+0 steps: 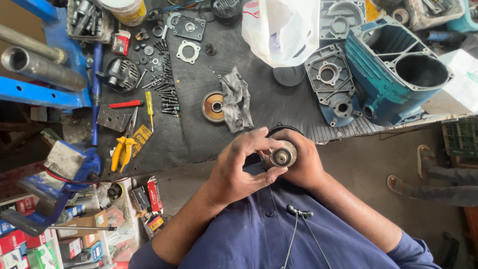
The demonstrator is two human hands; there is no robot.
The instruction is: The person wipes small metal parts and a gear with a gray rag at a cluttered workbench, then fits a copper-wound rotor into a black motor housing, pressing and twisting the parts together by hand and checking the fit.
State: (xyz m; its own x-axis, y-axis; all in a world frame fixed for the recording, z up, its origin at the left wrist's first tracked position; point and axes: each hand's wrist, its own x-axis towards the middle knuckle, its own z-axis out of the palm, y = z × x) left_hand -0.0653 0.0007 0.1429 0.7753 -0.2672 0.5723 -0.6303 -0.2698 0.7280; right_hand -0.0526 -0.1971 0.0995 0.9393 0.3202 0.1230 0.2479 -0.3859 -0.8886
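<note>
Hands meet over the person's lap, just off the edge of the black rubber bench mat point(209, 134). The right hand point(303, 164) cups a small round metal part with a shiny middle hole point(283, 156); the left hand point(239, 172) pinches its rim with curled fingers. It looks like a fitting or checking step (a slow turn seems next). The part is greasy and dull.

Both forearms reach forward from the lower edge of the view, bare below rolled blue sleeves, and meet at the middle. The left hand point(236, 172) curls with thumb and fingers bent inward, fingertips pinching. The right hand point(301, 162) cups from the other side, its palm turned away, so its fingers are mostly hidden and probably closed. The two hands touch.
</note>
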